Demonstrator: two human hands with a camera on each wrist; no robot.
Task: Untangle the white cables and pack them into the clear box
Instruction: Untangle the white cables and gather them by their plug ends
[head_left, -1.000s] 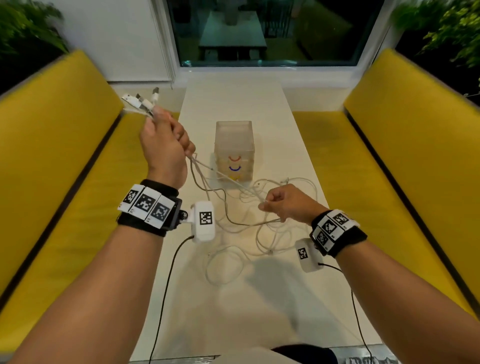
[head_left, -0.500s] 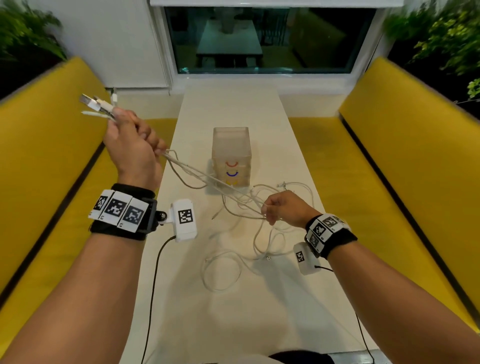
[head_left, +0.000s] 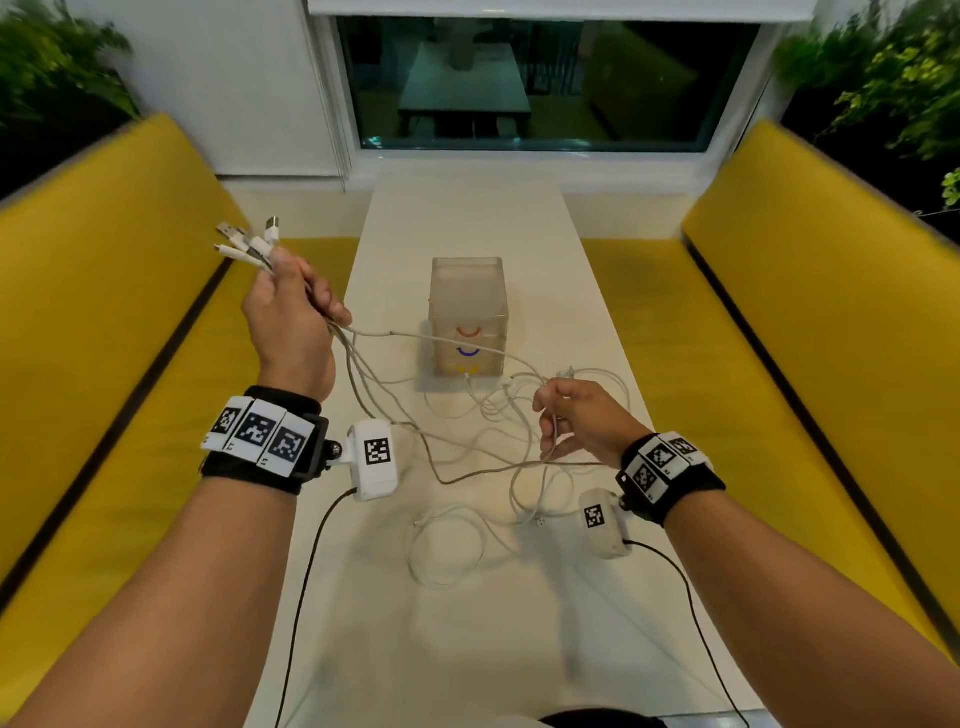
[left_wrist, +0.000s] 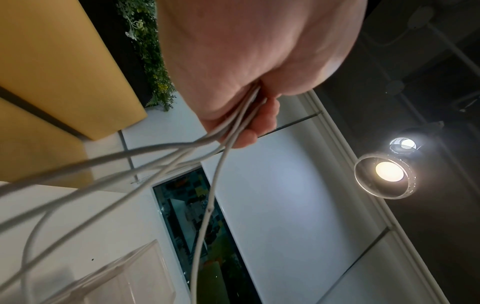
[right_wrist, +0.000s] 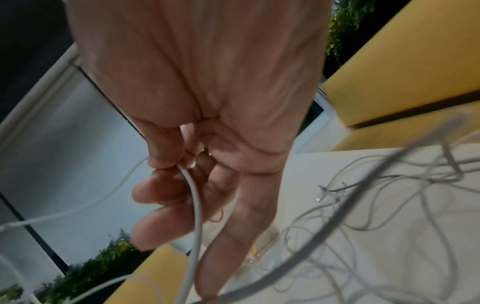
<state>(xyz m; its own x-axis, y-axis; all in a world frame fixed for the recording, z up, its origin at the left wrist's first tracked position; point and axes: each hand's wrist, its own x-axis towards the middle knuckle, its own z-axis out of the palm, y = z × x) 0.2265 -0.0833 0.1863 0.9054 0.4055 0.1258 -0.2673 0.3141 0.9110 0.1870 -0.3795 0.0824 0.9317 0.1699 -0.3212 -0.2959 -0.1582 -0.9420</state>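
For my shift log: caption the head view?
Left hand grips bunched white cables; right hand pinches one strand before the clear box.

The right hand (right_wrist: 197, 115) pinches one white cable (right_wrist: 196, 216) between thumb and forefinger; the other fingers (right_wrist: 166, 228) are loosely curled beside it. The cable drops down past the palm. Below to the right, a loose tangle of cables (right_wrist: 363, 216) lies on the pale worktop (right_wrist: 389, 257), yellow seat (right_wrist: 405, 61) behind.

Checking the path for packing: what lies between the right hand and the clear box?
In the head view, loose loops of white cables lie on the table between the right hand and the clear box.
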